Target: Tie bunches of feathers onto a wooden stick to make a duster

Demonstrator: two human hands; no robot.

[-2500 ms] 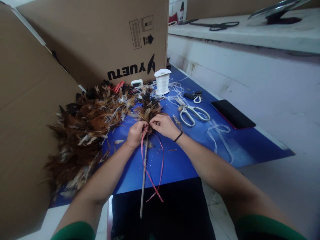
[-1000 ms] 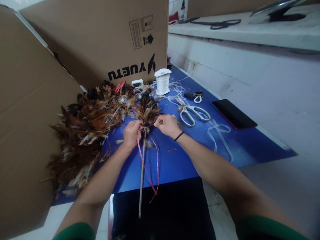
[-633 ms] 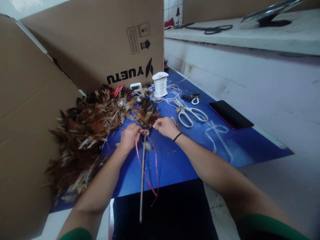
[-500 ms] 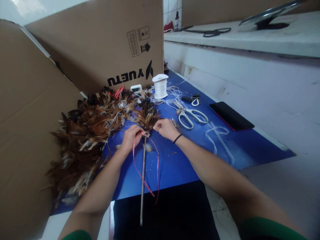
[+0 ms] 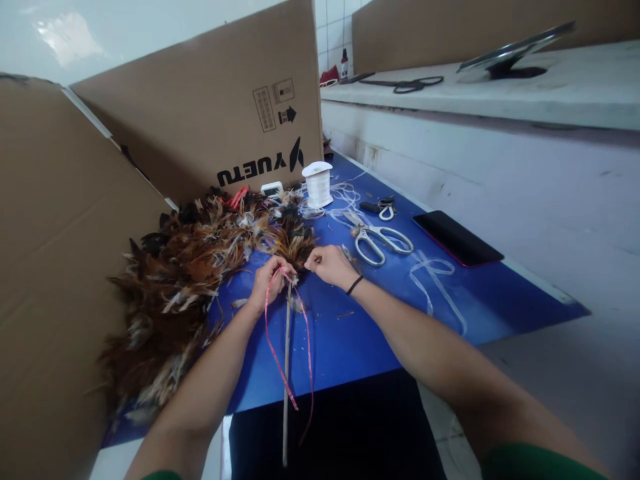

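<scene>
From the head view, two bare forearms point(image 5: 420, 337) angle in toward the thin wooden stick point(image 5: 287, 360) on the blue worktop point(image 5: 350, 347). Left hand point(image 5: 270, 283) is just left of the stick's upper part, grip pinched on the pink ribbon point(image 5: 267, 319); two flat tails dangle, one crossing the stick. Right hand point(image 5: 331, 265) is just right of it, curled, grip closed up, can't tell if anything thin's in there. Glossy brown-black feather bunch point(image 5: 297, 241) at the stick's far end, shaggy feather pile point(image 5: 195, 267) left of it, metal scissors point(image 5: 367, 232) right.
</scene>
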